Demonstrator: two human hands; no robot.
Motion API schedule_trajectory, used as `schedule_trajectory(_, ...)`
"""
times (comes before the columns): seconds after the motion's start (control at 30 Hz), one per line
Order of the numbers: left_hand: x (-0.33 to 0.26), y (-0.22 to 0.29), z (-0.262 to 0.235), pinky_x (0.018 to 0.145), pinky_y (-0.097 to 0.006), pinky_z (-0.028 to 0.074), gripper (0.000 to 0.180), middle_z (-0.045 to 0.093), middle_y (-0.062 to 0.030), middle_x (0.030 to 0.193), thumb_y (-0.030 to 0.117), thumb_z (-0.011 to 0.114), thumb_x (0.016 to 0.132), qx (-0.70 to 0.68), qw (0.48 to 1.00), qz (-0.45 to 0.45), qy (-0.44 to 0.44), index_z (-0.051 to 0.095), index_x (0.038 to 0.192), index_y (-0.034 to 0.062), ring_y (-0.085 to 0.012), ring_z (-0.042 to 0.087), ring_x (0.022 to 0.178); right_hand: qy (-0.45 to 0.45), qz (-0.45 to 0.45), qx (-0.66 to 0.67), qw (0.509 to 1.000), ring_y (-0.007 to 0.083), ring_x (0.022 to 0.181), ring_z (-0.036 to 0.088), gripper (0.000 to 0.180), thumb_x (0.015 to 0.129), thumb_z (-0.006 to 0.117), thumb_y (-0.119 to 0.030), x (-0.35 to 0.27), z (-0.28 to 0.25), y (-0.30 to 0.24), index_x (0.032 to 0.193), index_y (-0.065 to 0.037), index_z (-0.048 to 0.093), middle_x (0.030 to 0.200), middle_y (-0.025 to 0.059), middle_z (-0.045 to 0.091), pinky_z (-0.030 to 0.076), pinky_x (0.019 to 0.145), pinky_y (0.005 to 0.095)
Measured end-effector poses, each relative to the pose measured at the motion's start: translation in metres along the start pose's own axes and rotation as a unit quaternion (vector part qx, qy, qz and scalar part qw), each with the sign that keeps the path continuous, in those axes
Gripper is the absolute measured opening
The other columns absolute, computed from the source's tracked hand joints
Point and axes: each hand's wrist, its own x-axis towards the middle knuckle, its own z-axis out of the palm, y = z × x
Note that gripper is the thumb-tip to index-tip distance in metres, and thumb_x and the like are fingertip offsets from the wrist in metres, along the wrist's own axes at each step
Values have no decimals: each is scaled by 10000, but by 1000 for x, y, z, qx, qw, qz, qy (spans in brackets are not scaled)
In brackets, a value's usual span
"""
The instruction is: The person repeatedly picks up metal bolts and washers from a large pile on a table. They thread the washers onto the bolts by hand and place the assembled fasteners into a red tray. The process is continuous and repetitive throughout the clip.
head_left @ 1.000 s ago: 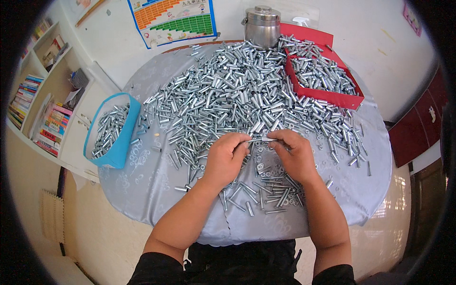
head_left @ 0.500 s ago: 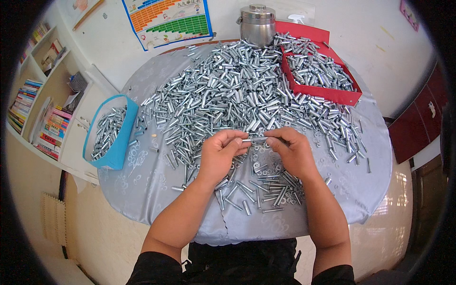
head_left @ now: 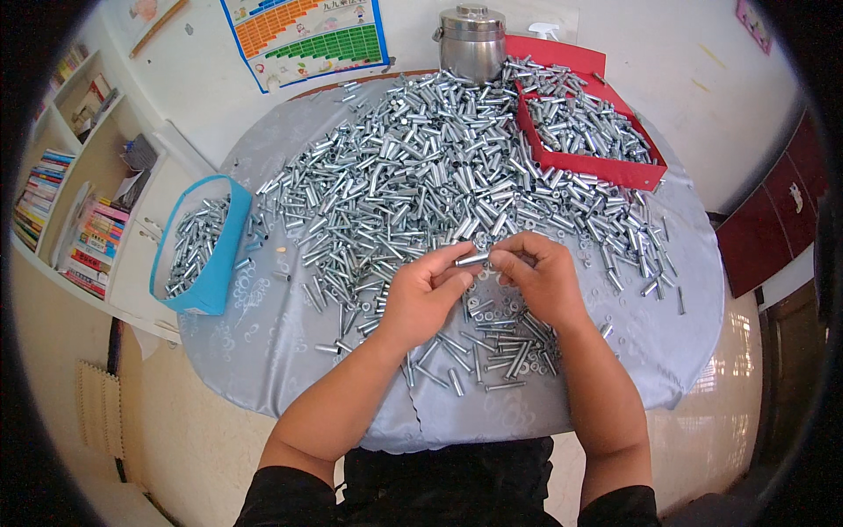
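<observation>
Both hands meet over the near middle of the round table (head_left: 263,369). Left hand (head_left: 426,299) and right hand (head_left: 540,281) pinch one short metal sleeve (head_left: 472,260) between fingertips, held level just above the loose pieces.

Progress, judged: early to midway. The blue bin (head_left: 215,263) at the left holds a modest batch of sleeves; the red tray (head_left: 606,167) at the far right is also part filled. The big heap of sleeves (head_left: 439,176) covering the table's far half remains unhandled. A steel canister (head_left: 472,39) stands beyond it.
</observation>
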Motion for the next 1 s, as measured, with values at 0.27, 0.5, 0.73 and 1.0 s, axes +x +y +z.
schedule_trajectory(0.27,3,2,-7,708,-283,583,242,694,-150,989,19,569,930,-17,998,9,52,613,1158,-49,-186,693,815,-27,-142,-276,950,269,726,617,97,800,694,-130,5,-22,6,835,-40,692,773,123,647,488,662,365)
schedule_trajectory(0.5,2,10,-9,686,-279,579,243,697,-141,982,27,579,922,3,997,18,77,616,1150,-49,-175,686,781,-117,-132,-419,891,324,848,617,116,745,699,-164,0,-32,5,811,-70,696,847,127,647,493,751,427)
schedule_trajectory(0.73,0,24,-12,687,-289,585,239,699,-139,973,45,587,920,-18,995,17,94,625,1139,-43,-172,684,770,-127,-125,-386,905,316,865,618,117,758,683,-158,5,-36,13,841,-80,710,854,116,663,493,763,424)
schedule_trajectory(1.0,-8,46,-23,684,-296,587,235,698,-133,969,44,589,918,28,999,3,37,628,1141,-22,-174,685,770,-165,-148,-378,899,304,886,614,133,755,688,-158,4,-38,15,869,-95,716,862,100,652,492,775,414)
